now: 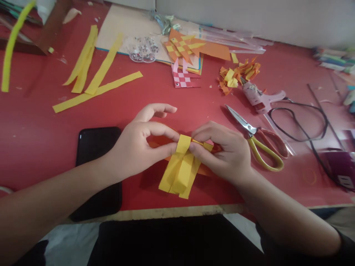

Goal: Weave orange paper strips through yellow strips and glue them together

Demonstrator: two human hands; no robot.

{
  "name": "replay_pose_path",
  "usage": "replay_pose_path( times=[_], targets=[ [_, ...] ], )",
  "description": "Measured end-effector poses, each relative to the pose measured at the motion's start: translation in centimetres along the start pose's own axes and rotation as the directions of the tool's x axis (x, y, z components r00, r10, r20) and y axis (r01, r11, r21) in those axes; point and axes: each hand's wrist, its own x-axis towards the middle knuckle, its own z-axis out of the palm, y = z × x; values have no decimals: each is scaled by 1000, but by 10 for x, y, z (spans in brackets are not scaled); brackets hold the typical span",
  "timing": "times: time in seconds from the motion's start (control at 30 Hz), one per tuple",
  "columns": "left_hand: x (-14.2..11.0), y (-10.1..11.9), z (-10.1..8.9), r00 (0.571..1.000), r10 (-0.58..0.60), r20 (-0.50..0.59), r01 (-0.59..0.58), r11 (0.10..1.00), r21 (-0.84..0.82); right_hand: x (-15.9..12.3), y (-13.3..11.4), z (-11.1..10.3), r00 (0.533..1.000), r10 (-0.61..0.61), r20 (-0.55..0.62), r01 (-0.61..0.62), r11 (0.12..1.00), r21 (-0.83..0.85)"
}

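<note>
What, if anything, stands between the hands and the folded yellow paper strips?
Nothing visible: the left hand and right hand both pinch at the folded yellow paper strips. The scissors lie right of the right hand, the black smartphone beneath the left forearm; neither intervenes.

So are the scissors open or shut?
Shut: the scissors' blades lie together, tapering to a single point.
</note>
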Motion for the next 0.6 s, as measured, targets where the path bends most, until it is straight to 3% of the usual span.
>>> replay_pose_path(
  times=[0.33, 0.6],
  targets=[
    [7, -8, -4, 998, 51, 25, -48, 996, -80, 1, -3, -1, 996, 87, 31, -89, 994, 56],
    [7, -2, -5, 996, 79, 51, -79, 997, -4, 1, -2, -2, 995, 100, 27, -101, 994, 35]
  ],
)
